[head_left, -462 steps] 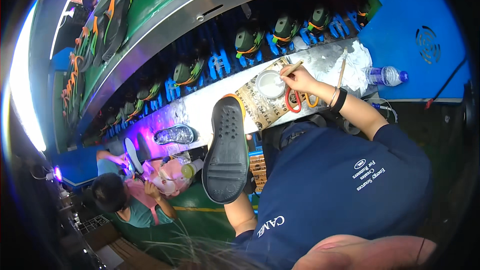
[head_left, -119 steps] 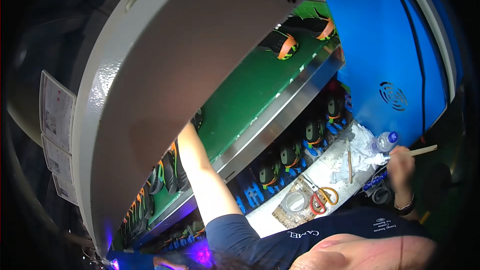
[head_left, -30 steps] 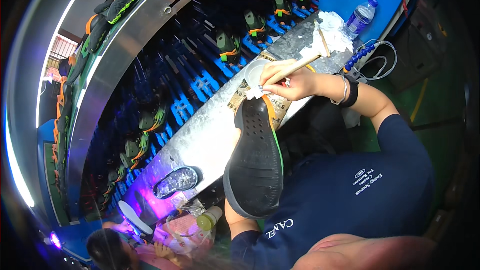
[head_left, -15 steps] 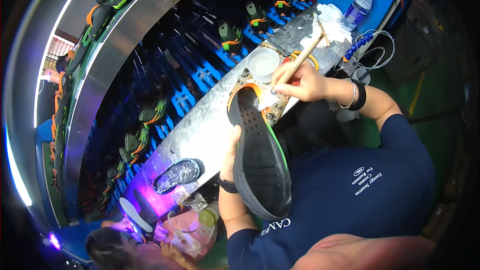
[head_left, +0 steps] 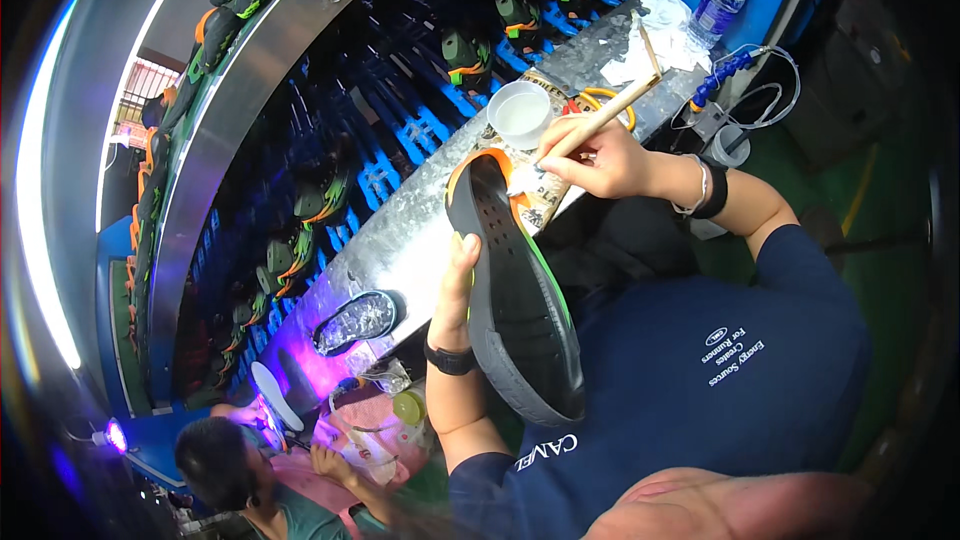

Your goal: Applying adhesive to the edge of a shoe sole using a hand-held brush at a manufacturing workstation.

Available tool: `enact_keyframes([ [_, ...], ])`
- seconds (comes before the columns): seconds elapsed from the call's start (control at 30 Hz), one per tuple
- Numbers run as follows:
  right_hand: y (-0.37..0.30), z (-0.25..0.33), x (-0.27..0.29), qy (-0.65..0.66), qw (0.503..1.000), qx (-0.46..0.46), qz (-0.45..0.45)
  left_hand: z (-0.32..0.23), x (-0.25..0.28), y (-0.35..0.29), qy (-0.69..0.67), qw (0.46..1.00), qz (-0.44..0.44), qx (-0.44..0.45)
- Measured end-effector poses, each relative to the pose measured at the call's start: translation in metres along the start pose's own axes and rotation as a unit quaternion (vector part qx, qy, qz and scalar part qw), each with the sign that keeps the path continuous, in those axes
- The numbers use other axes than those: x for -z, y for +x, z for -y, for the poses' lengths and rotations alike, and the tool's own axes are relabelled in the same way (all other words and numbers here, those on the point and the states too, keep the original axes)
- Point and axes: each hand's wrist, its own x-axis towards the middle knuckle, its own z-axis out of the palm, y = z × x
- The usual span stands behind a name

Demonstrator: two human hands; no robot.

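My left hand (head_left: 456, 285) grips a large black shoe sole (head_left: 512, 290) by its side, thumb along the edge. The sole is tilted, its hollow, perforated inner face showing, with orange trim at the far heel end and a green line along the right side. My right hand (head_left: 603, 158) is closed around the thick wooden handle of a brush (head_left: 612, 112). Its pale bristles (head_left: 524, 178) are at the orange heel rim; whether they touch it is hard to tell. A translucent cup (head_left: 520, 143) of whitish liquid stands just beyond the heel.
The metal bench (head_left: 420, 185) bears crumpled white paper (head_left: 665, 35), a water bottle (head_left: 722, 5) and another sole (head_left: 357, 322). Beyond it, a blue-slatted conveyor (head_left: 378, 180) carries shoe parts. A co-worker (head_left: 225, 465) sits at lower left, holding a sole (head_left: 275, 395). A blue jointed hose (head_left: 722, 80) is at right.
The view has shifted slightly. The held sole has turned a little, showing more of its side wall. The brush stays near the heel rim. The co-worker's head is now more visible.
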Motion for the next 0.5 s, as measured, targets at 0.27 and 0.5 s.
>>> enact_keyframes([
  [0.27, -0.02, 0.0, 0.031, 0.032, 0.991, 0.12, 0.048, 0.0, -0.028, 0.029, 0.101, 0.994, -0.031, 0.007],
  [0.5, -0.023, 0.013, 0.061, 0.12, 0.969, 0.136, 0.17, -0.008, -0.049, 0.046, 0.159, 0.985, -0.045, -0.039],
])
